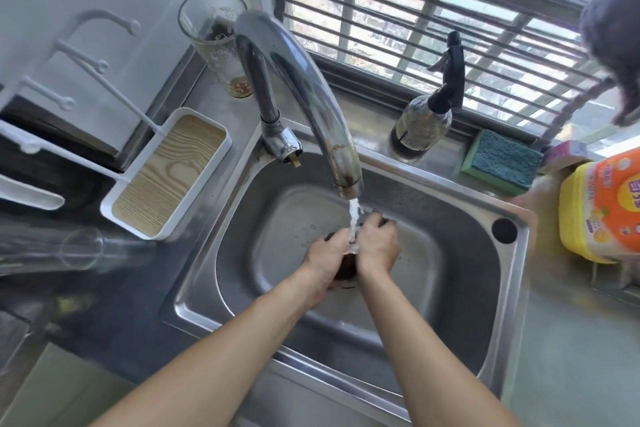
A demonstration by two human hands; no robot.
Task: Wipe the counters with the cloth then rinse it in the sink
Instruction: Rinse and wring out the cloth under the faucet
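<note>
Both forearms reach in over the sink (498, 340) rim. My left hand (325, 255) and right hand (377, 246) are pressed together around the dark cloth (346, 267), bunched between the palms, its long axis running away from me under the stream. Neither hand is nearer; each grip is curled tight on cloth. The water (354, 218) falls right where the thumbs meet. The basin holds nothing else. Beyond, the faucet (311, 90); a spray bottle (426, 118) and sponge (502, 161) sit on the back surface.
</note>
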